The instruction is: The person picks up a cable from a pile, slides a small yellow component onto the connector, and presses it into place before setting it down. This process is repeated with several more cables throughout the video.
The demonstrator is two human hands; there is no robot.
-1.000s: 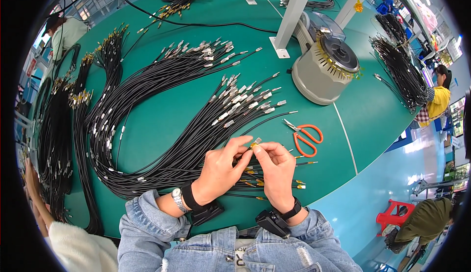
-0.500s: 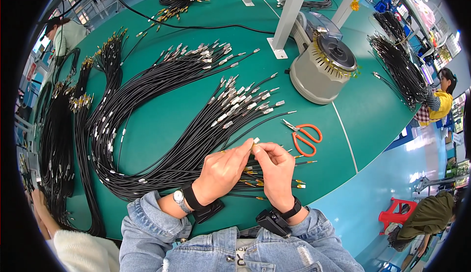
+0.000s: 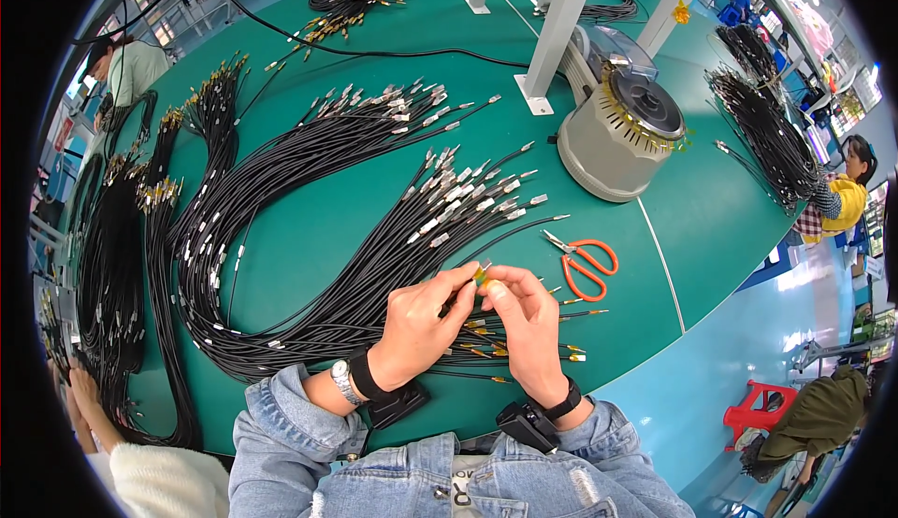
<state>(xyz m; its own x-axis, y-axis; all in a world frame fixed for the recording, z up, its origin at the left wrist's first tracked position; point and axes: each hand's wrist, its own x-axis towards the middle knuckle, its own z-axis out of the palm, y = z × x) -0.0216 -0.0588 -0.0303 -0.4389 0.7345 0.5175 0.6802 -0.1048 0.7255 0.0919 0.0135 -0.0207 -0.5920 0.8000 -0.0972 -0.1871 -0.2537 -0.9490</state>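
My left hand (image 3: 419, 323) and my right hand (image 3: 526, 320) meet fingertip to fingertip above the near end of a bundle of black cables (image 3: 309, 331). Pinched between them is a cable end with a small strip of yellow tape (image 3: 482, 277) at its tip; the fingers cover most of it. Under and beside my right hand lie several cable ends with yellow-wrapped tips (image 3: 496, 338). White-tagged connector ends (image 3: 458, 195) of the same bundle fan out beyond my hands. Orange-handled scissors (image 3: 587, 270) lie blades apart to the right of them.
A round tape dispenser (image 3: 613, 135) with yellow strips round its rim stands beside a grey post (image 3: 561, 36). More cable bundles (image 3: 110, 266) lie along the left side. Another bundle (image 3: 762, 135) lies at the right table edge. Co-workers are at both sides.
My fingertips have shifted slightly, and the yellow strip between them shows more. My left fingers have curled a little. The view has moved slightly; the scissors and bundles lie as before.
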